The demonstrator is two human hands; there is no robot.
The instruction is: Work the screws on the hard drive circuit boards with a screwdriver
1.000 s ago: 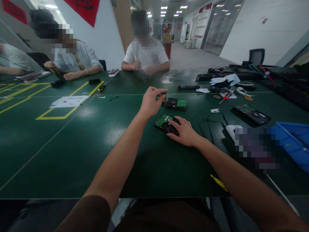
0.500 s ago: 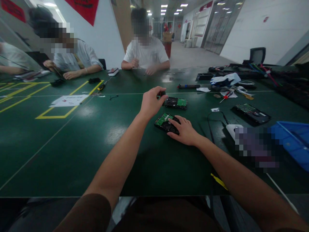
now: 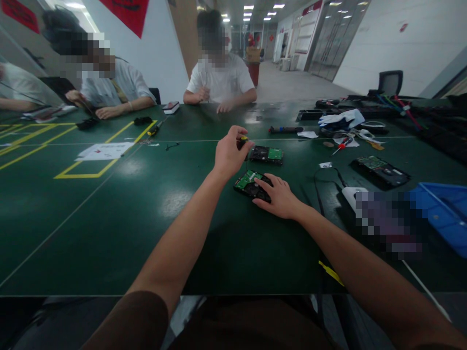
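Note:
My left hand [image 3: 230, 151] is closed around the black and yellow handle of a small screwdriver [image 3: 244, 139]. It is held upright above the near hard drive [image 3: 245, 182], and a thin shaft points down at the drive's corner. That drive lies on the table with its green circuit board up. My right hand [image 3: 279, 197] grips its right end, thumb at the near edge and fingers over the top. Just behind it lies a second hard drive [image 3: 268, 154], also board side up.
Another hard drive [image 3: 380, 171] lies to the right, beyond a blurred-out device with a cable and a blue bin [image 3: 441, 214]. A red screwdriver [image 3: 343, 145], gloves [image 3: 341, 119] and a black tool [image 3: 285, 130] lie behind. Several people sit across the green table [image 3: 109, 233].
The screwdriver has turned in my left fingers, so yellow now shows on its handle. My right hand and the drives have stayed in place.

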